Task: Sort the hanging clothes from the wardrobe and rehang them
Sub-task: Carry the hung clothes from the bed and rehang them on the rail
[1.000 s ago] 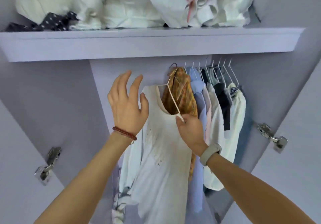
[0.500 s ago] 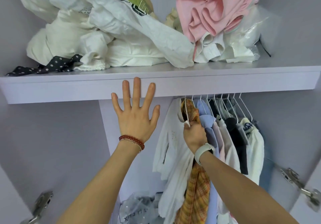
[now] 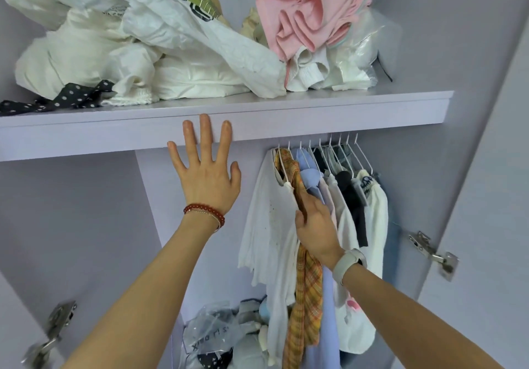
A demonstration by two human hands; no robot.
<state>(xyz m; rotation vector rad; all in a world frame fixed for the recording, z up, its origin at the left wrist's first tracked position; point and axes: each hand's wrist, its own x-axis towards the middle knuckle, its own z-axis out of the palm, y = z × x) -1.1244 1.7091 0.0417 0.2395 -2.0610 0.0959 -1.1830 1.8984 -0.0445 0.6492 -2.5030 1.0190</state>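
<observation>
A: Where do the hanging clothes sit?
B: A white garment hangs leftmost under the shelf, beside an orange plaid shirt and a row of white wire hangers.

A: And the hands?
B: The right hand pinches the plaid fabric, thumb curled on it. The left hand is spread wide, fingertips against the shelf edge.

A: Surroundings?
B: A pink garment and white bundles lie on the shelf.
</observation>
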